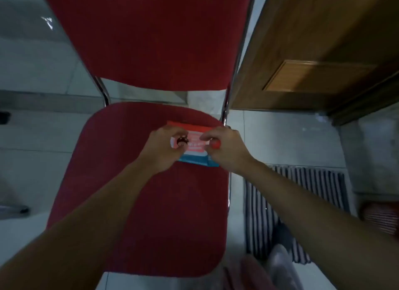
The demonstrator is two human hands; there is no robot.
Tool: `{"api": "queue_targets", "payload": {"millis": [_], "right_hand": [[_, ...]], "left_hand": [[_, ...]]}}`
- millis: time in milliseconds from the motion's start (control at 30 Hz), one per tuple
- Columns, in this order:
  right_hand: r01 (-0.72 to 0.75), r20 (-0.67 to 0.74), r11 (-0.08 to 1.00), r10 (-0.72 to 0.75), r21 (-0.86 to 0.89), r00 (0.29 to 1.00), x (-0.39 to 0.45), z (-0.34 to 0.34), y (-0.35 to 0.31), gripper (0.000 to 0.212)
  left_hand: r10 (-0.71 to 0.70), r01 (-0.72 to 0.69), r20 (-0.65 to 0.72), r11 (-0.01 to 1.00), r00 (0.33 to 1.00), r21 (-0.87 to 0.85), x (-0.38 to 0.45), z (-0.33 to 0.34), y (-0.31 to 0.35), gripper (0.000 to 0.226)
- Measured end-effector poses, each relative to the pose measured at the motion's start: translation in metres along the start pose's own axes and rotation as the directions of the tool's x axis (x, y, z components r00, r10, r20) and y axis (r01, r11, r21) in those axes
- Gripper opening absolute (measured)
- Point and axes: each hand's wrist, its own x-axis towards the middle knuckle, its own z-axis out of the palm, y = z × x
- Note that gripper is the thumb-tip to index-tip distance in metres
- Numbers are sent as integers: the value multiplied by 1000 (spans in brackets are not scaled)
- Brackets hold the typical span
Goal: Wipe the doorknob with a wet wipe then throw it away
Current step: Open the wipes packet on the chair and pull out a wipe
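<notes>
A flat pack of wet wipes (195,146), red on top with a white label and a blue front edge, lies on the seat of a red chair (151,214). My left hand (165,148) rests on the pack's left end, fingers curled on it. My right hand (226,148) covers the right end, with thumb and fingers pinched at the label's right edge. No loose wipe shows. The doorknob is out of view; only the lower part of a brown wooden door (313,52) is visible at the right.
The chair's red backrest (146,35) and chrome frame (234,74) stand right in front. A striped mat (302,203) lies on the pale tiled floor at the right. A dark object (4,117) sits at the left edge.
</notes>
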Motion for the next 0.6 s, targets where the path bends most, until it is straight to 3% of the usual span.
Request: {"api": "queue_targets", "payload": {"millis": [333, 467, 600], "right_hand": [[193, -21, 956, -202, -220, 979, 18, 41, 15, 39], [336, 49, 882, -339, -331, 939, 19, 42, 18, 36], [407, 22, 781, -451, -473, 892, 22, 47, 22, 29]], "left_hand": [[-28, 39, -92, 991, 995, 129, 8, 26, -40, 61], [7, 12, -117, 987, 993, 163, 9, 33, -47, 64], [-9, 30, -155, 991, 988, 131, 9, 37, -46, 64]]}}
